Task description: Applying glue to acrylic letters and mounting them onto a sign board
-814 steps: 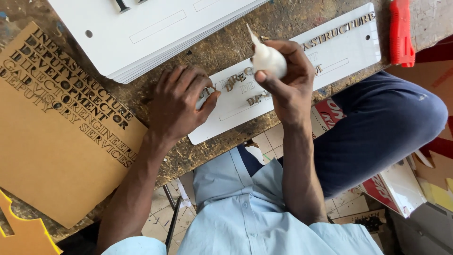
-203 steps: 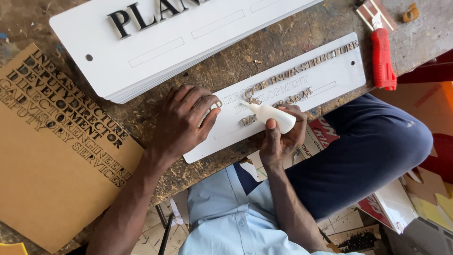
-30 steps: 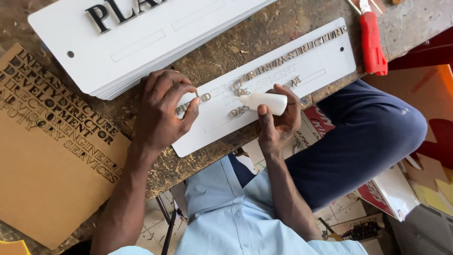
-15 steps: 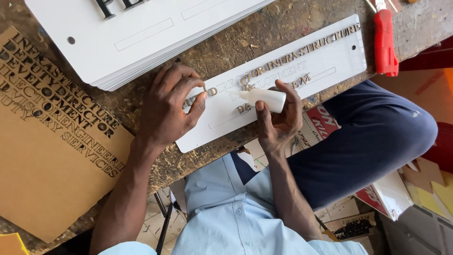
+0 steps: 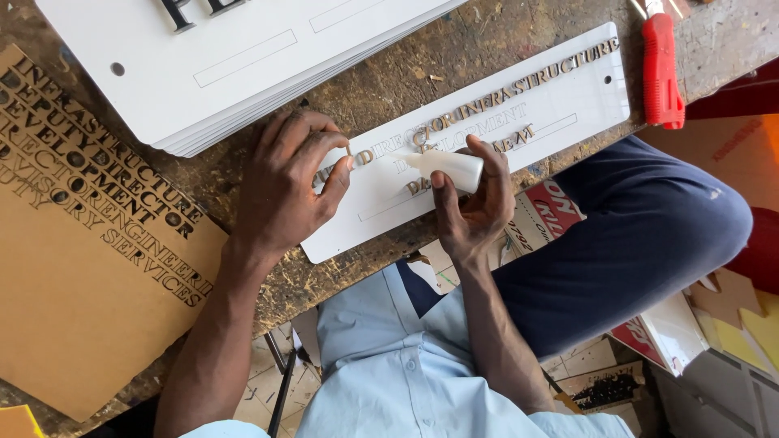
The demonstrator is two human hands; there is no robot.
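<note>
Between my two hands lies the narrow white sign plate (image 5: 560, 101), slanting across the counter (image 5: 487, 40). My right hand (image 5: 475, 199) is closed around a small white glue bottle (image 5: 446, 166), nozzle down toward the plate's middle rows. My left hand (image 5: 288, 191) presses on the plate's near end, with thumb and forefinger pinched together at a small gold letter (image 5: 350, 152); I cannot tell whether it is already stuck down. By my reckoning the top row of gold letters (image 5: 519, 89) is nearly full, while the lower rows show mostly faint outlines with only a few letters set, so much is left. Left of me lies a brown cardboard sheet (image 5: 81, 284) with rows of cut-out lettering. Above sits a stack of larger white sign boards (image 5: 243, 65) bearing black letters. A red-handled tool (image 5: 661, 69) rests past the plate's far end.
</note>
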